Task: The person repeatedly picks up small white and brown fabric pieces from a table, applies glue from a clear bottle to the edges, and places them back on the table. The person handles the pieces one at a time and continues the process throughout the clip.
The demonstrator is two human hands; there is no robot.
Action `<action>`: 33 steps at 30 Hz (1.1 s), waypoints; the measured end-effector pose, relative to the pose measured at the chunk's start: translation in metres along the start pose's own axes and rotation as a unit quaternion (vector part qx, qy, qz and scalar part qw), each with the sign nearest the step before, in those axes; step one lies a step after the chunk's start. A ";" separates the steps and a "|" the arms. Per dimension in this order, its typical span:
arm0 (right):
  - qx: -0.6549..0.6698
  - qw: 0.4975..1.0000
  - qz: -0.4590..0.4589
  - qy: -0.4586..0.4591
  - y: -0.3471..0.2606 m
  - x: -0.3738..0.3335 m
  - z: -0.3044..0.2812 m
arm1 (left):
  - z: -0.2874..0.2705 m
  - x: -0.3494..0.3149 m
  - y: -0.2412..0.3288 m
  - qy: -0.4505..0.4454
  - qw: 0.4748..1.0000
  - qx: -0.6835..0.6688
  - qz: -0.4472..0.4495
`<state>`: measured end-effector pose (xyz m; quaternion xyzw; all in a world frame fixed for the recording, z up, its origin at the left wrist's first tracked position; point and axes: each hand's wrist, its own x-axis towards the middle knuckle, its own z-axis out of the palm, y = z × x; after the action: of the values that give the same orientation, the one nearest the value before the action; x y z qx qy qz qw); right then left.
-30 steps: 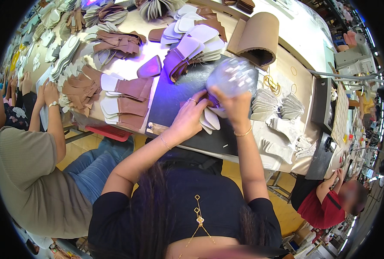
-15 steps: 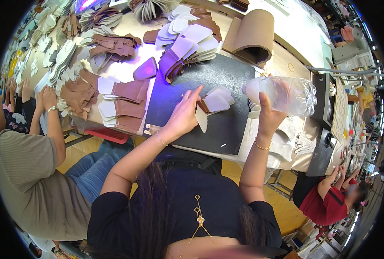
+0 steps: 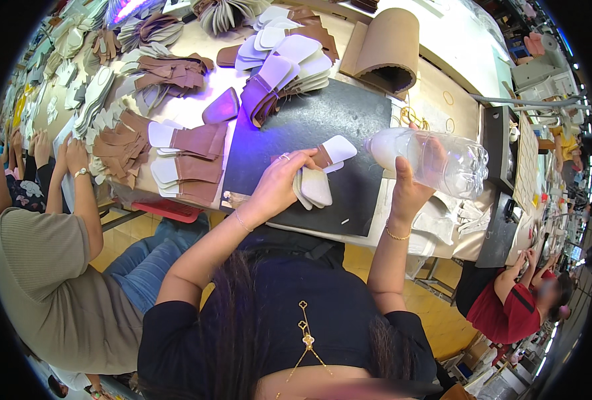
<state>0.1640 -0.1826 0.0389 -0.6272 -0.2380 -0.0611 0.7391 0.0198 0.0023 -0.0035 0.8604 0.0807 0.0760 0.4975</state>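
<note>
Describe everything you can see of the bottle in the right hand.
The bottle is see-through and looks like plastic, with a clear, lobed base and a cloudy, whitish part toward the neck. It is held sideways in the right hand, thumb on the near side, fingers showing through from behind. The neck end points left, over the black mat's right edge in this view. Whether it is capped is unclear.

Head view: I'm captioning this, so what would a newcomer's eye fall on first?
First, the clear plastic bottle in the right hand, at the right side of the black mat. Next, the brown-and-white pieces at the left hand, over the mat. Then the curled brown sheet near the mat's far right corner.
</note>
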 end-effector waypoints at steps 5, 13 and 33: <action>-0.096 0.991 0.038 -0.082 0.010 -0.026 0.019 | -0.002 -0.001 0.002 0.013 1.000 -0.009 0.006; -0.289 0.956 0.041 -0.028 0.017 -0.003 0.020 | -0.003 0.002 0.001 0.008 1.000 -0.011 -0.001; -0.367 0.919 -0.083 -0.113 0.019 0.001 0.046 | 0.004 0.004 0.002 0.033 0.999 0.014 0.002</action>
<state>0.1590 -0.1342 0.0271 -0.8353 -0.3319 -0.1340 0.4173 0.0247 -0.0010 -0.0033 0.8646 0.0965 0.1042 0.4820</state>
